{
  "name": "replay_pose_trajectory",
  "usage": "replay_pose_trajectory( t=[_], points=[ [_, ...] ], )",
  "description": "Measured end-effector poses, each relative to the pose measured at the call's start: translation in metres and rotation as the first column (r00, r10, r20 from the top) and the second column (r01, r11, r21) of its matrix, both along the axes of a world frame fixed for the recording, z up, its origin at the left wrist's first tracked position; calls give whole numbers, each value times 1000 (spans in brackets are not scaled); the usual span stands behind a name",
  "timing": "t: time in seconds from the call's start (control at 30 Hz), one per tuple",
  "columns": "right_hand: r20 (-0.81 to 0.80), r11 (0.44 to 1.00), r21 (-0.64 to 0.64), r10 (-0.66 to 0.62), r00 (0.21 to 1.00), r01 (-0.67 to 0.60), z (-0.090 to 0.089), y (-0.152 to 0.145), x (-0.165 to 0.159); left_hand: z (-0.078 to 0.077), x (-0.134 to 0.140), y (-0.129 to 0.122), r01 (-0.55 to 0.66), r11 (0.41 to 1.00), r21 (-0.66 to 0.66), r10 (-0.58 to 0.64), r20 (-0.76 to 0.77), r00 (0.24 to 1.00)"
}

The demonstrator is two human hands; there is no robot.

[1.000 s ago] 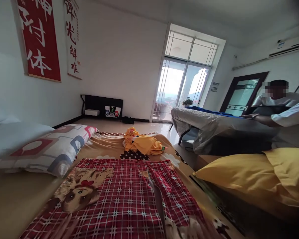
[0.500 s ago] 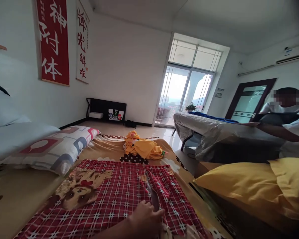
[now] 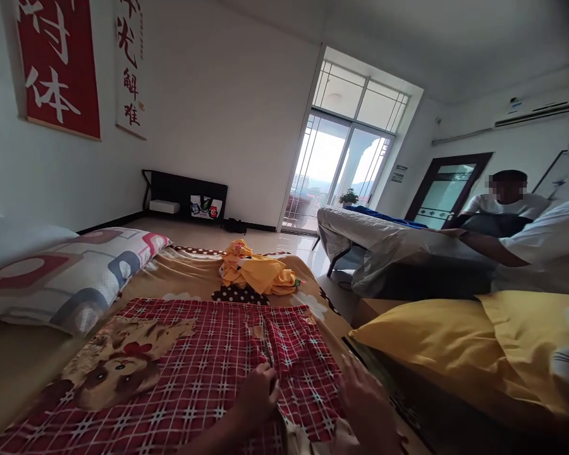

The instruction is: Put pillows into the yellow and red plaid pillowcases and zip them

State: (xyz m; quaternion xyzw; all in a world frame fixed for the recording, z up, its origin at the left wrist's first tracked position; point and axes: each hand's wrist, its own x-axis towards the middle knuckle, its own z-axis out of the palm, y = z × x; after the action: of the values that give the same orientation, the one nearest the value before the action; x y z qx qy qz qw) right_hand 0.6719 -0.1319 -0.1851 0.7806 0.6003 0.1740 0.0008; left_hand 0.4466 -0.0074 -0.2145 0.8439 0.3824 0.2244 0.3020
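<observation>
Left hand [image 3: 258,398] pinches a fold of the red plaid cloth [image 3: 208,373] spread flat on the bed [image 3: 23,366]. Right hand [image 3: 367,404] rests open, fingers spread, at the cloth's right edge. Yellow clothes [image 3: 256,275] lie beyond.

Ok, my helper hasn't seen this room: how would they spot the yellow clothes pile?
Start at the bed with the tan sheet below the red wall banner. Past the red plaid cloth under both hands lies the yellow clothes pile. It is crumpled, unlike the smooth yellow pillow to the right.
</observation>
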Motion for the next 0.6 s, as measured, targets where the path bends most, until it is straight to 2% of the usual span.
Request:
replay_pose_trajectory(
  t=[0.07, 0.17, 0.23, 0.33, 0.43, 0.5, 0.6],
  points=[
    [-92, 998, -50, 30, 995, -35, -11, 20, -9, 2, 0, 3, -34, 999, -37, 32, -46, 998],
    [-210, 987, -143, -102, 972, 72, -36, 31, -13, 4, -1, 9, -90, 990, -108, 75, -139, 987],
    [-227, 979, -176, -140, 964, 101, -42, 29, -11, 6, -1, 13, -107, 987, -118, 86, -167, 982],
    [-215, 953, -274, -195, 957, 132, -28, 34, -10, 9, -1, 12, -115, 987, -109, 94, -182, 979],
    [-181, 931, -314, -252, 951, 188, -6, 63, -10, 12, 0, 7, -93, 992, -84, 77, -172, 982],
    [-205, 962, -223, -207, 957, 160, 1, 95, -10, 11, 0, 5, -39, 998, -47, 31, -169, 985],
    [-289, 994, -74, -95, 953, 77, -5, 144, -9, 4, 0, 8, 23, 999, -22, -27, -199, 980]
  ],
)
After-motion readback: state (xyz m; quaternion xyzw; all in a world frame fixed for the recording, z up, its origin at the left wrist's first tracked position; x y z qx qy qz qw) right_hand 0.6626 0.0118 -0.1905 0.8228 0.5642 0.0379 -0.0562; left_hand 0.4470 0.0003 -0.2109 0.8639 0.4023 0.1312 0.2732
